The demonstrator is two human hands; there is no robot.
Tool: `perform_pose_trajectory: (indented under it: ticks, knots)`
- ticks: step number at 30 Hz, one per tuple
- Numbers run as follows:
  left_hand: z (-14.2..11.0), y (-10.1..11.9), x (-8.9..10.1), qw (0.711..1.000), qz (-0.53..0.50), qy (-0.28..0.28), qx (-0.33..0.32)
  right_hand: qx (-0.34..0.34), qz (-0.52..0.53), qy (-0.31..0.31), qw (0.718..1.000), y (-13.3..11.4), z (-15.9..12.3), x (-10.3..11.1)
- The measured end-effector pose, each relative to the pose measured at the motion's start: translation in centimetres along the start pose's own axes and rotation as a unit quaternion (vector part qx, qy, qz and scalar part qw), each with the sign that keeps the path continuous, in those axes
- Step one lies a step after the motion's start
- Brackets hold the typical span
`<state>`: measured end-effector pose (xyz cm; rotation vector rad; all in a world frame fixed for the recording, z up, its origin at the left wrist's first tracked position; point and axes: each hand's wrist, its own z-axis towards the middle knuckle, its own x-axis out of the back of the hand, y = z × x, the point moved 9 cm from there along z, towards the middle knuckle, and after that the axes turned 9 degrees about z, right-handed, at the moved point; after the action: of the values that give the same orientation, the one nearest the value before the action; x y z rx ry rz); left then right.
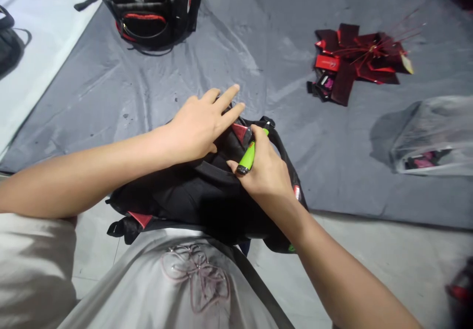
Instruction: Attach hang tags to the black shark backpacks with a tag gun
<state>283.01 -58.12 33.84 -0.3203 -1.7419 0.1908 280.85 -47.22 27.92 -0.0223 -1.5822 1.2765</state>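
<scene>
A black backpack point(185, 196) with red patches lies across the near edge of the grey sheet, close against my body. My left hand point(203, 122) rests on the bag's upper part, fingers stretched out and spread, with nothing in them. Beside it, my right hand point(264, 166) is closed around a slim bright green tool with black ends point(247, 156); its kind is unclear. The right fingertips are near a small red triangular patch point(241, 132) on the bag. The parts of the bag under both hands are hidden.
Another black backpack point(158, 28) with red trim stands at the far left of the grey sheet point(229, 48). Dark red tags with strings point(347, 58) lie in a heap at right. A clear plastic bag point(436, 137) sits at the right edge. Part of a dark bag point(9, 46) shows far left.
</scene>
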Motion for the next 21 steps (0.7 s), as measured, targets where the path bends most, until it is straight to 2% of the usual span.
perform_pose_trajectory:
  ticks: [5, 13, 18, 21]
  knots:
    - [-0.4, -0.3, -0.1, 1.000, -0.010, -0.002, -0.028, -0.009, 0.024, 0.008, 1.000, 0.4, 0.0, 0.3]
    - [-0.9, -1.0, -0.2, 1.000, -0.009, -0.003, 0.002, 0.027, 0.013, 0.066, 0.997, 0.4, -0.2, 0.8]
    - [-1.3, -1.6, -0.2, 0.998, -0.032, 0.028, 0.043, 0.146, -0.040, 0.136, 0.979, -2.3, -2.6, 3.7]
    - [-1.7, -2.0, -0.3, 0.996, -0.045, 0.033, 0.072, 0.174, 0.006, 0.185, 0.967, -3.5, -4.0, 5.9]
